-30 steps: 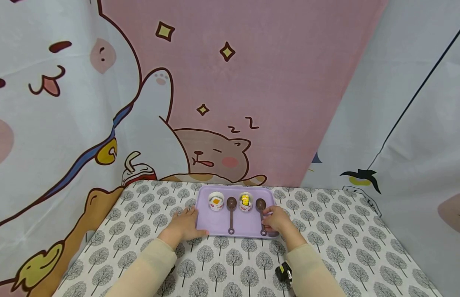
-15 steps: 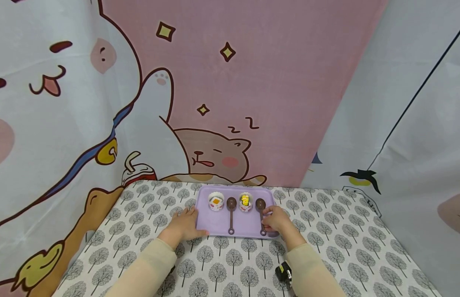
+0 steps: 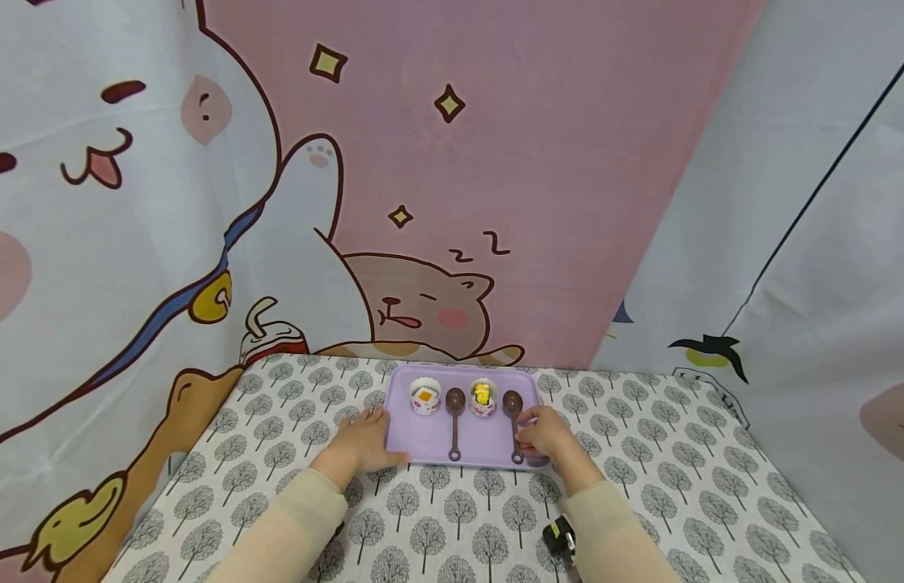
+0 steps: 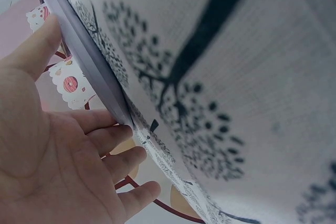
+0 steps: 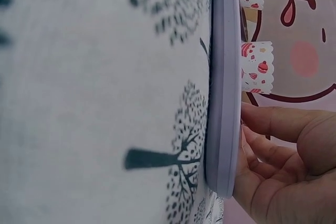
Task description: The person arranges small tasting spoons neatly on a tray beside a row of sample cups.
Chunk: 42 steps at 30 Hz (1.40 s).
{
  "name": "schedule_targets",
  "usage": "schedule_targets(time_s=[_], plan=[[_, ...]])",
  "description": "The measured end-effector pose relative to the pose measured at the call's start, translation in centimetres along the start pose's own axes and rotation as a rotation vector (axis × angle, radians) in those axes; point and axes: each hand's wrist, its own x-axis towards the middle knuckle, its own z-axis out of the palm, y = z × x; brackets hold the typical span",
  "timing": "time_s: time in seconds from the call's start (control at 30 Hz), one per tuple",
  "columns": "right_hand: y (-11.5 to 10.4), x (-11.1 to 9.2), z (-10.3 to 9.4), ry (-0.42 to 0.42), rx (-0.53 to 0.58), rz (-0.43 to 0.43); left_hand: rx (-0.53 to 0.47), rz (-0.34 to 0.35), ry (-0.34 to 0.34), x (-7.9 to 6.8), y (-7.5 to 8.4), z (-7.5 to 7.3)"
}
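Observation:
On a lilac tray [image 3: 423, 447] in the head view stand two paper baking cups with printed patterns. The left cup [image 3: 425, 396] holds white and orange pieces, the right cup [image 3: 484, 397] yellow ones. Beside each cup lies a brown spoon, a left spoon [image 3: 455, 413] and a right spoon [image 3: 513, 404], both with ringed handle ends. My left hand [image 3: 362, 441] rests at the tray's left front corner; the left wrist view shows its fingers [image 4: 100, 124] stretched along the rim. My right hand [image 3: 543, 431] pinches the right spoon's handle, its contact partly hidden behind the fingers.
A white cloth with grey trees covers the table [image 3: 394, 526]. A black object [image 3: 558, 536] lies near my right sleeve. Behind the table hangs a cartoon-printed curtain [image 3: 539, 202], close past the tray's far edge.

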Motion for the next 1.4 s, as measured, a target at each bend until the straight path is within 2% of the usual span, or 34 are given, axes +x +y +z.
schedule_targets(time_s=[0.37,1.0,1.4], plan=[[0.4,-0.3,-0.3,0.003,0.004,-0.001,-0.004,-0.001,-0.001,-0.1,-0.1,0.1],[-0.9,-3.2,-2.2,0.003,-0.101,-0.125,0.006,0.005,-0.007,-0.1,0.0,0.1],[-0.8,-5.0,-3.7,-0.014,-0.174,-0.185,0.009,-0.005,-0.013,-0.3,0.3,0.0]])
